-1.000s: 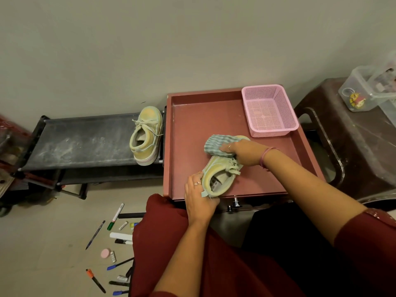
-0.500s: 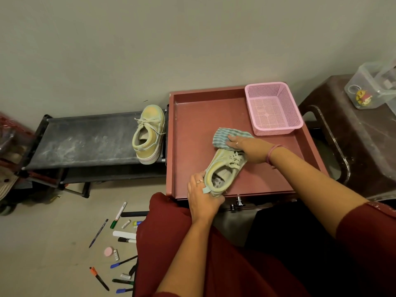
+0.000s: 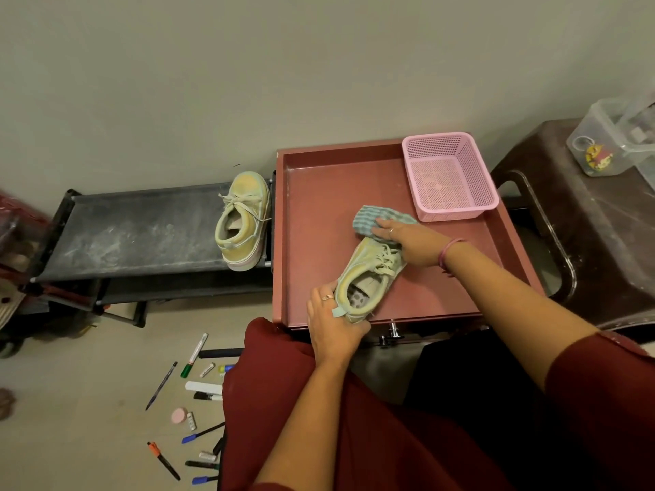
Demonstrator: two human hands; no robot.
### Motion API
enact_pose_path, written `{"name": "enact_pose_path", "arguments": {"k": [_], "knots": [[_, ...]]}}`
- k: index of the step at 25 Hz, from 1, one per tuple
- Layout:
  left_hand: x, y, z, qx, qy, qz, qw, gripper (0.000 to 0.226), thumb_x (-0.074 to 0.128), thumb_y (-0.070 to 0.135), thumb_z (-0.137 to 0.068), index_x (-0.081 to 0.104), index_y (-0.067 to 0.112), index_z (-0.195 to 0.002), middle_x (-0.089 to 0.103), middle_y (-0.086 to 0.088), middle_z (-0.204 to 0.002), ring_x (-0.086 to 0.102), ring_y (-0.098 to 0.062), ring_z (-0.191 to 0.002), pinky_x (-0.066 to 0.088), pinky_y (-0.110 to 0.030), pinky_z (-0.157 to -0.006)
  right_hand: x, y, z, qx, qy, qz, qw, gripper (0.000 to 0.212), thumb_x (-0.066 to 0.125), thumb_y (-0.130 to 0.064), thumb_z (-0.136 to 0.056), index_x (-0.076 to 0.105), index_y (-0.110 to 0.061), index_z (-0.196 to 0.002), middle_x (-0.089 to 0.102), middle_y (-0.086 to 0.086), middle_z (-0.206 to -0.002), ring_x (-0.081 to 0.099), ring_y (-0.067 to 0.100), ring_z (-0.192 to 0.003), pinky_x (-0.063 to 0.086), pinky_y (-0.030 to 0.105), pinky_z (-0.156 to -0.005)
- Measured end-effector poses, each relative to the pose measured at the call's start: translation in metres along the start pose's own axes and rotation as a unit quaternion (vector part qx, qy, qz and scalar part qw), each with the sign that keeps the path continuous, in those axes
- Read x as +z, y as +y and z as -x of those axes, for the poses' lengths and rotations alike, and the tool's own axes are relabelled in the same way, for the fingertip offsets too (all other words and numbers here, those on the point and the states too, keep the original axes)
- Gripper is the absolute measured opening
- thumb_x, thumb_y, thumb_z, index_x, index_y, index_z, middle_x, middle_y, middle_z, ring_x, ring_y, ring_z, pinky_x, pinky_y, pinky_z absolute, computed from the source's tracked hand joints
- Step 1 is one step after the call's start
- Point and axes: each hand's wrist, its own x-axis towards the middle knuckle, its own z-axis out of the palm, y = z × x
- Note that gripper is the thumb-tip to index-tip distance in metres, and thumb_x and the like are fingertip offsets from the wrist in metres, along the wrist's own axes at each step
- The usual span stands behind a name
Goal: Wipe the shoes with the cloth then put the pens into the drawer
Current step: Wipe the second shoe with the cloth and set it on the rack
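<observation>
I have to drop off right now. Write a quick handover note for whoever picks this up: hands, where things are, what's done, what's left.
Left hand grips the heel of the shoe lying in the red drawer.
Right hand presses the striped cloth on that shoe's toe; wiping is under way.
Second shoe sits on the black rack, beside the drawer; I cannot tell if it has been wiped.
Pens lie scattered on the floor, none in the drawer.
Pink basket sits in the drawer's far right corner.
Left: finish the shoes, then put the pens into the drawer.
</observation>
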Motion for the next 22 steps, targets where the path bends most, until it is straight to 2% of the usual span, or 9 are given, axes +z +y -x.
{"name": "enact_pose_path", "arguments": {"k": [3,5,7,10,12,14,16,19,22], "knots": [[0.002,-0.003,0.000,-0.023,-0.002,0.003,1.000,0.069,0.080,0.019,-0.047,0.049,0.017,-0.109,0.044,0.005,-0.107,0.044,-0.017,-0.102,0.048,-0.037,-0.083,0.021,-0.015,0.007,-0.088,-0.010,-0.014,0.996,0.064,0.050,-0.001,-0.090,0.029,-0.022,-0.147,0.014,-0.001,-0.158,0.015,0.016,-0.145,0.012,0.029,-0.118],[0.002,-0.005,-0.002,-0.034,-0.004,0.012,0.999,0.066,0.081,0.018,-0.047,0.050,0.015,-0.105,0.044,0.004,-0.105,0.045,-0.018,-0.101,0.048,-0.035,-0.081,0.024,0.002,0.011,-0.067,0.045,0.024,0.996,0.069,0.047,0.003,-0.088,0.027,-0.025,-0.148,0.015,-0.004,-0.158,0.018,0.016,-0.144,0.014,0.029,-0.117],[0.002,-0.005,-0.001,-0.041,-0.004,0.024,0.999,0.065,0.082,0.017,-0.046,0.050,0.014,-0.102,0.045,0.003,-0.103,0.045,-0.018,-0.100,0.048,-0.034,-0.079,0.027,0.025,0.014,-0.018,0.090,0.051,0.994,0.073,0.046,0.006,-0.086,0.022,-0.024,-0.149,0.012,-0.003,-0.158,0.014,0.018,-0.146,0.008,0.028,-0.117],[0.004,-0.006,-0.002,-0.059,0.003,0.049,0.997,0.064,0.082,0.017,-0.043,0.046,0.017,-0.096,0.047,0.001,-0.101,0.051,-0.022,-0.098,0.050,-0.038,-0.078,0.040,0.025,0.012,0.026,0.129,0.002,0.991,0.077,0.046,0.012,-0.083,0.021,-0.021,-0.149,0.009,-0.001,-0.159,0.007,0.023,-0.147,0.006,0.032,-0.118],[0.005,-0.009,-0.003,-0.065,0.007,0.060,0.996,0.064,0.080,0.020,-0.040,0.045,0.018,-0.094,0.047,0.001,-0.099,0.053,-0.024,-0.096,0.052,-0.041,-0.077,0.054,0.012,0.013,0.043,0.170,-0.061,0.983,0.071,0.042,0.016,-0.081,0.035,-0.015,-0.144,0.023,0.003,-0.156,0.013,0.025,-0.146,0.012,0.037,-0.119],[0.005,-0.009,-0.004,-0.068,0.006,0.060,0.996,0.065,0.081,0.020,-0.039,0.047,0.017,-0.094,0.047,0.001,-0.099,0.053,-0.023,-0.095,0.052,-0.040,-0.076,0.059,0.008,0.020,0.029,0.209,-0.108,0.971,0.067,0.038,0.019,-0.077,0.051,-0.013,-0.134,0.040,0.003,-0.147,0.025,0.024,-0.142,0.019,0.036,-0.118],[0.005,-0.008,-0.004,-0.070,0.002,0.057,0.996,0.066,0.083,0.019,-0.040,0.048,0.016,-0.096,0.047,0.000,-0.101,0.053,-0.021,-0.096,0.052,-0.038,-0.077,0.052,0.019,0.025,0.002,0.198,-0.077,0.977,0.067,0.041,0.019,-0.076,0.055,-0.018,-0.131,0.046,-0.001,-0.143,0.034,0.022,-0.137,0.025,0.035,-0.115],[0.006,-0.008,-0.004,-0.076,-0.002,0.055,0.996,0.067,0.080,0.026,-0.039,0.048,0.016,-0.097,0.048,0.000,-0.102,0.054,-0.022,-0.096,0.053,-0.041,-0.078,0.039,0.038,0.017,0.008,0.177,0.007,0.984,0.067,0.050,0.013,-0.080,0.047,-0.022,-0.138,0.037,-0.003,-0.150,0.032,0.022,-0.139,0.022,0.033,-0.116],[0.007,-0.008,-0.005,-0.079,-0.007,0.049,0.996,0.068,0.084,0.023,-0.041,0.048,0.015,-0.099,0.049,0.000,-0.104,0.051,-0.020,-0.099,0.051,-0.039,-0.081,0.045,0.019,0.006,0.046,0.181,-0.038,0.982,0.061,0.048,0.008,-0.086,0.042,-0.016,-0.141,0.027,0.003,-0.154,0.021,0.027,-0.144,0.015,0.035,-0.119]]}}
